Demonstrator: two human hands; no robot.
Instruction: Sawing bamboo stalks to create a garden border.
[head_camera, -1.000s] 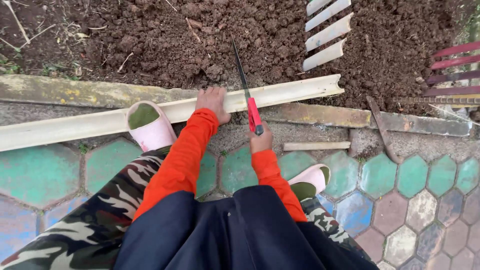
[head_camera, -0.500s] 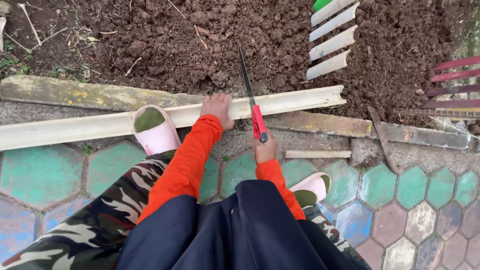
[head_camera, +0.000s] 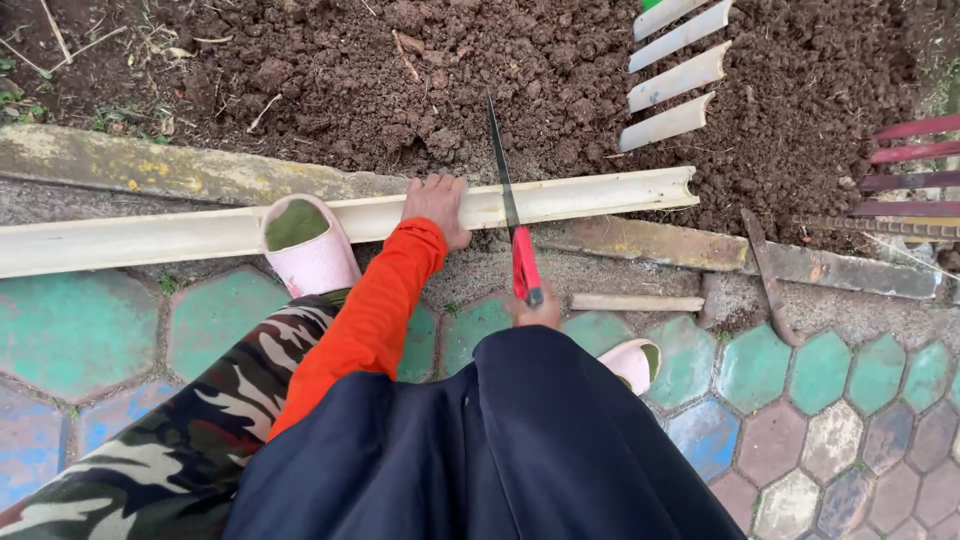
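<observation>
A long pale split bamboo strip (head_camera: 590, 196) lies across the stone kerb in front of me. My left hand (head_camera: 437, 204), in an orange sleeve, presses down on it. My right hand (head_camera: 533, 311) grips the red handle of a hand saw (head_camera: 506, 199), whose dark blade crosses the strip just right of my left hand. My pink slipper (head_camera: 306, 247) stands on the strip further left. Dark clothing hides most of my right arm.
Loose dark soil (head_camera: 420, 70) lies beyond the kerb. Several short cut bamboo pieces (head_camera: 678, 76) lie on it at the upper right. A short stick (head_camera: 637, 302) and a rusty tool (head_camera: 768, 280) rest on the coloured hexagonal paving (head_camera: 820, 370). Red slats (head_camera: 915, 155) show at the right edge.
The saw has been drawn back towards me, with my right hand now lower and closer to my body. My left hand stays on the strip.
</observation>
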